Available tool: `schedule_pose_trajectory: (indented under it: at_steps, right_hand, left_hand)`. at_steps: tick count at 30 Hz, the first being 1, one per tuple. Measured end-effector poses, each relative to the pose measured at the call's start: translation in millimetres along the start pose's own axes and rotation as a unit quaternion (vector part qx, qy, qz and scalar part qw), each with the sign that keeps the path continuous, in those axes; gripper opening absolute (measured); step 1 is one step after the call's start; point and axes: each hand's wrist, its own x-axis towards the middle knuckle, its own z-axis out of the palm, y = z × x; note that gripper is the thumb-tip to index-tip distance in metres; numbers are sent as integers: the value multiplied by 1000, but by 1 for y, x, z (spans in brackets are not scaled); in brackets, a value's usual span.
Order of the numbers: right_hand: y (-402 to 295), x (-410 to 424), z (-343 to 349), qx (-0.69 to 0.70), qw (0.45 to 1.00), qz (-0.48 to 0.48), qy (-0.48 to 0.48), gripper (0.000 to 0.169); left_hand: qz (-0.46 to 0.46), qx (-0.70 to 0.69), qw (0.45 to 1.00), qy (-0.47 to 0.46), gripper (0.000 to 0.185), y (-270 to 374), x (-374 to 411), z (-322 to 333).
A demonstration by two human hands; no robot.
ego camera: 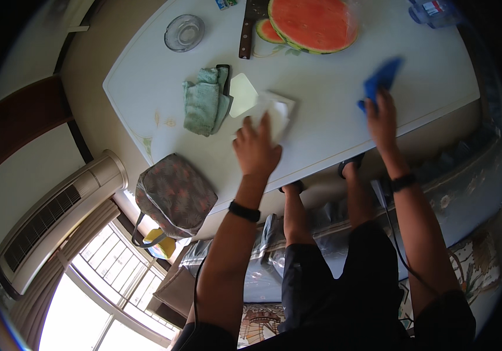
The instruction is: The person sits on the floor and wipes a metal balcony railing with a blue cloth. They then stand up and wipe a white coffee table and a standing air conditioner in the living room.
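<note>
In my right hand (pixel 381 116) a blue cloth (pixel 381 81) is pinched between the fingers, blurred by motion, near the table's right front edge. My left hand (pixel 255 142) reaches over a blurred white flat object (pixel 280 115), its fingertips at the near side; whether it grips this is unclear. Beside that object lies a pale cream sheet or card (pixel 243 95). Left of the card, a folded pale green towel (pixel 202 103) rests on the white table (pixel 325 118), with part of a dark object (pixel 223 70) showing behind it.
Across the table are a cut watermelon (pixel 314 24), a smaller slice (pixel 269 31), a knife with a brown handle (pixel 245 39), a glass ashtray (pixel 184 33) and a plastic bottle (pixel 435 12). A patterned bag (pixel 176 195) sits at the left front corner.
</note>
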Motion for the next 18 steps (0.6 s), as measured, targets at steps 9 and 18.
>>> schedule_pose_trajectory:
  at_steps: [9, 18]
  right_hand:
    - [-213, 9, 70, 5, 982, -174, -68, 52]
    - [-259, -91, 87, 20, 884, -414, -214, 46]
  left_hand:
    - [-149, 51, 986, 51, 88, -116, 11, -32]
    - [-169, -140, 951, 216, 87, -104, -41, -52]
